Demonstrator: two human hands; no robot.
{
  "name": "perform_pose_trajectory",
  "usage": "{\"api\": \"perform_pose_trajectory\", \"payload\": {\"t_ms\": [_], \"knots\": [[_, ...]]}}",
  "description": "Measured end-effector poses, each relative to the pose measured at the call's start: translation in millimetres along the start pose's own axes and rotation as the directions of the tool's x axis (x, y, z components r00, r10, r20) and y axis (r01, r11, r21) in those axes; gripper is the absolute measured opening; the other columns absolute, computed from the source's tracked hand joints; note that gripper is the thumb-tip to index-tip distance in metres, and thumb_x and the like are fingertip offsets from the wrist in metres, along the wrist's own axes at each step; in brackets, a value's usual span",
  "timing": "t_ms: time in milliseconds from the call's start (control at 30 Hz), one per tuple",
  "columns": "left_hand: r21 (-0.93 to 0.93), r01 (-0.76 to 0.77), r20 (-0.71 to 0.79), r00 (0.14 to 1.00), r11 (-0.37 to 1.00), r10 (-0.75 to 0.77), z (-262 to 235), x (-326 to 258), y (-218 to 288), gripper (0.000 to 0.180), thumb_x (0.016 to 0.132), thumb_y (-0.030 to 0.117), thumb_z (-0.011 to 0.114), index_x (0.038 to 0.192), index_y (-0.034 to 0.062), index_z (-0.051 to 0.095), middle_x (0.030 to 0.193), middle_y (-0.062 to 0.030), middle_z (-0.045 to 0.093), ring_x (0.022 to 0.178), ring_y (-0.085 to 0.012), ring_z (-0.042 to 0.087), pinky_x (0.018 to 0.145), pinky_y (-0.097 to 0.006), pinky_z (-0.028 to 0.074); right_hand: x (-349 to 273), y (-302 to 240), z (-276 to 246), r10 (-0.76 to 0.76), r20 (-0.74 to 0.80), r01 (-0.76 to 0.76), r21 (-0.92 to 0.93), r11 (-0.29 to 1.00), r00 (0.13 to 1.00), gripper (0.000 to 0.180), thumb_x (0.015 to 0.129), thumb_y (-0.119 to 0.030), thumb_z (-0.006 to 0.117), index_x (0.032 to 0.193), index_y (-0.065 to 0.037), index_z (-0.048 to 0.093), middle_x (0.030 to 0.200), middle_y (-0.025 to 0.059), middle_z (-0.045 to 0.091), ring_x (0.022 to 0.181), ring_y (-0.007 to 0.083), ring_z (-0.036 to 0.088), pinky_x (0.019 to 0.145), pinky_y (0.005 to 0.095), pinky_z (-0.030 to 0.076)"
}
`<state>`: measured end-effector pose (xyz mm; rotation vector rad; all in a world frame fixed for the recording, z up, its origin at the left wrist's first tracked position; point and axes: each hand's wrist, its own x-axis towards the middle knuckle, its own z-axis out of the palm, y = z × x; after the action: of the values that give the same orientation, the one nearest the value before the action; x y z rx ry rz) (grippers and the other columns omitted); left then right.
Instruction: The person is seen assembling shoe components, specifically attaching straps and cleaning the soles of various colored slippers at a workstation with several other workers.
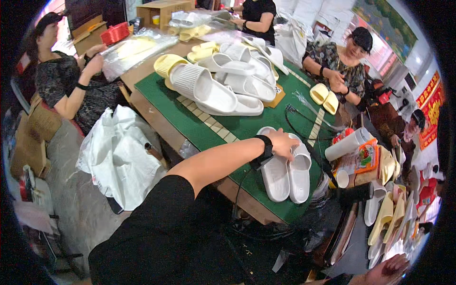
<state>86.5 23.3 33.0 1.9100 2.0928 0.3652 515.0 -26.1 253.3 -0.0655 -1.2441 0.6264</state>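
Note:
A pair of white slide slippers lies side by side on the green table mat, heels toward me. My left hand reaches across from the left and grips them at the straps, its fingers bent over the inner edges. A dark band is around that wrist. At the lower right edge my right hand is held out with its fingers extended and nothing seen in it. It is nearest to a stack of white and pale yellow slippers. Part of that hand lies near the dark picture rim.
White and yellow slippers are heaped on the mat. Black cables, a white roll and a paper cup stand to the right. A white sack is on the left floor. Co-workers sit around, one by yellow slippers.

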Motion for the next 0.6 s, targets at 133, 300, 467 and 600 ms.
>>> {"api": "perform_pose_trajectory", "payload": {"t_ms": [133, 300, 467, 600], "knots": [[-0.102, 0.046, 0.004, 0.999, 0.994, -0.046, -7, -4, 11, 0.079, 0.072, 0.052, 0.068, 0.142, 0.0209, 0.046, 0.118, -0.0225, 0.063, 0.112, -0.0474, 0.053, 0.092, -0.053, 0.047, -16, 8, -40, 0.181, -0.059, -0.182, -0.005, 0.983, 0.982, 0.034, 0.103, -0.016, 0.046, 0.072, -0.008, 0.036, 0.066, 0.0021, 0.03, 0.056, 0.0142, 0.025, 0.052, 0.0296, 0.025], [-0.043, 0.144, -0.083, 0.986, 0.989, -0.147, 10, 3, 24, 0.077, 0.071, 0.047, 0.067, 0.141, 0.0211, 0.047, 0.118, -0.0211, 0.064, 0.113, -0.0446, 0.054, 0.093, -0.052, 0.046, -29, 22, -58, 0.323, -0.339, -0.355, -0.034, 0.934, 0.884, 0.027, 0.104, -0.018, 0.044, 0.083, -0.002, 0.052, 0.067, 0.0013, 0.029, 0.058, 0.0141, 0.026, 0.053, 0.0307, 0.026], [-0.093, 0.146, -0.191, 0.968, 0.985, -0.161, 17, -1, 15, 0.071, 0.072, 0.043, 0.066, 0.138, 0.0221, 0.051, 0.112, -0.0194, 0.067, 0.107, -0.0434, 0.059, 0.095, -0.052, 0.045, -48, 49, -115, 0.4, -0.22, -0.412, -0.009, 0.911, 0.89, 0.011, 0.101, -0.012, 0.051, 0.105, -0.003, 0.054, 0.071, -0.0003, 0.033, 0.06, 0.0064, 0.029, 0.052, 0.0231, 0.025], [0.037, 0.272, -0.325, 0.913, 0.962, -0.246, -24, -9, 18, 0.064, 0.07, 0.041, 0.068, 0.132, 0.0275, 0.058, 0.113, -0.0182, 0.067, 0.111, -0.0417, 0.059, 0.093, -0.05, 0.047, -60, 54, -147, 0.434, -0.223, -0.464, -0.1, 0.88, 0.873, 0.012, 0.102, -0.013, 0.05, 0.107, -0.004, 0.055, 0.066, -0.0014, 0.036, 0.054, 0.0052, 0.029, 0.045, 0.0227, 0.023]]}}
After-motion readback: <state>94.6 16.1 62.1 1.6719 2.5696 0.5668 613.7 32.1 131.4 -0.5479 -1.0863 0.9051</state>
